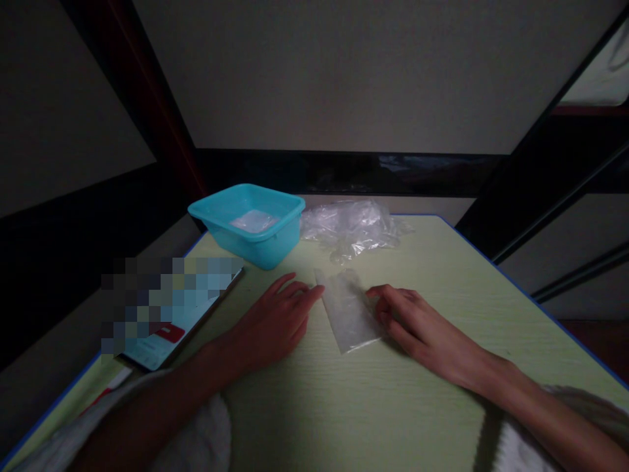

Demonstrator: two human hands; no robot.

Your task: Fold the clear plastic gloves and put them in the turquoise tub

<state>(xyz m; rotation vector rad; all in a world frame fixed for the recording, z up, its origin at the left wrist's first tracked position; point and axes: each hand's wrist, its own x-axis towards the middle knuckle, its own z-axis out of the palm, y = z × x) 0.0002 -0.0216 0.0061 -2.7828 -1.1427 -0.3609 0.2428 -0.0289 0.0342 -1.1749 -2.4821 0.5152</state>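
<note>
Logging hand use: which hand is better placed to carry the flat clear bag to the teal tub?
Likely left: the teal tub stands beyond the left hand; the right hand, across the clear bag, is farther.

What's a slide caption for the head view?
The left hand and right hand touch a clear plastic bag lying flat on a green table, teal tub and crumpled bags behind.

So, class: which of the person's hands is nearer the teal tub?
Left. The left hand lies just in front of the teal tub; the right hand is farther right, beyond the flat clear bag.
</note>
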